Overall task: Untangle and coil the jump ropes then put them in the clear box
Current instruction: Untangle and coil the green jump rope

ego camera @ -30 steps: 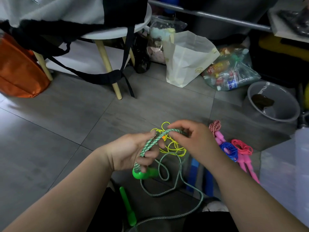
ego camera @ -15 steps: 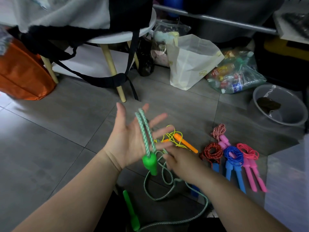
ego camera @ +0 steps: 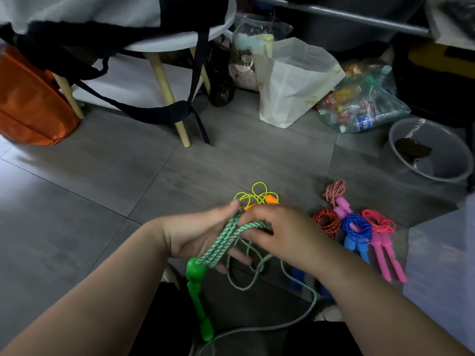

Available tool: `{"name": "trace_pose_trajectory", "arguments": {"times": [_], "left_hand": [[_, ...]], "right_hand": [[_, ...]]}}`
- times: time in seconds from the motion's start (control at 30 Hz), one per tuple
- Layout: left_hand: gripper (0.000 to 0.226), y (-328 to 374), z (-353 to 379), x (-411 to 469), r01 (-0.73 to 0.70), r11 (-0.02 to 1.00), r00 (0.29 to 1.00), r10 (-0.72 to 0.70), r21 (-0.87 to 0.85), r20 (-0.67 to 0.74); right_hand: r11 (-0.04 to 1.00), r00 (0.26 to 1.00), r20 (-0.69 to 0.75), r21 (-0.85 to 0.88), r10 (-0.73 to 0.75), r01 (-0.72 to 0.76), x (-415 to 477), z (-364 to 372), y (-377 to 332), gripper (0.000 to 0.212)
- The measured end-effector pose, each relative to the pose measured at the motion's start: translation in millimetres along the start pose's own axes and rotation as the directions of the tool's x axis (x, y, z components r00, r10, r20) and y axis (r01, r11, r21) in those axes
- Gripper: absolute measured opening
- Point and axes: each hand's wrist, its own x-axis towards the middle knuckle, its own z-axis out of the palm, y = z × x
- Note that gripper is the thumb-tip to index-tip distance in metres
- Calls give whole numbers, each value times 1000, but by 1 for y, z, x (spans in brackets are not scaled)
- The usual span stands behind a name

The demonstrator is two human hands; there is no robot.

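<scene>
A green-and-white braided jump rope (ego camera: pixel 223 242) is looped round my left hand (ego camera: pixel 195 232), whose fingers are stretched out. One green handle (ego camera: pixel 196 271) hangs at the heel of that palm. The other green handle (ego camera: pixel 199 309) lies lower, near my lap. My right hand (ego camera: pixel 280 232) pinches the rope and lays it over the left fingers. Slack rope trails below on the floor. Behind the hands lies a yellow rope with orange handles (ego camera: pixel 257 196). To the right lie coiled ropes: red-white (ego camera: pixel 336 191), red (ego camera: pixel 326 222), blue (ego camera: pixel 356 227), pink (ego camera: pixel 380 224). The clear box (ego camera: pixel 442 265) stands at the right edge.
A white stool with wooden legs (ego camera: pixel 171 98) and hanging black straps stands at the back left, beside an orange bag (ego camera: pixel 28 104). A cream paper bag (ego camera: pixel 293 80), a plastic bag of bottles (ego camera: pixel 365 104) and a grey basin (ego camera: pixel 431 150) line the back right.
My left hand has lowered from its raised, spread pose. My right hand came up from the slack and brought another turn of rope over the left hand.
</scene>
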Motion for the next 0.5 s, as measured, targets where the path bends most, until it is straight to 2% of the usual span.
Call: {"name": "trace_pose_trajectory", "arguments": {"times": [0.07, 0.17, 0.23, 0.3, 0.37, 0.43, 0.5], "left_hand": [[80, -2, -5, -1, 57, 998, 990, -55, -16, 127], [60, 4, -3, -4, 28, 999, 965, -22, -18, 260], [47, 7, 0, -5, -41, 997, 945, 62, -71, 322], [42, 9, -2, -4, -131, 974, 916, 189, -182, 353], [40, 10, -6, -1, -219, 926, 881, 323, -309, 345], [40, 10, -7, 1, -282, 861, 863, 421, -423, 281], [42, 13, -4, 1, -353, 814, 881, 455, -462, 129]], "right_hand": [[998, 998, -70, 57, 2, 2, 1, -4, 7, 19], [982, 983, -175, 189, 53, -19, 5, -7, 19, 19], [962, 971, -212, 269, 111, -51, 8, -8, 27, 18], [944, 971, -184, 318, 155, -90, 10, -6, 32, 19], [953, 984, -91, 276, 156, -126, 10, 2, 33, 18], [974, 987, 2, 165, 158, -156, 10, 12, 33, 14], [978, 982, 63, 100, 180, -186, 10, 19, 31, 14]]}}
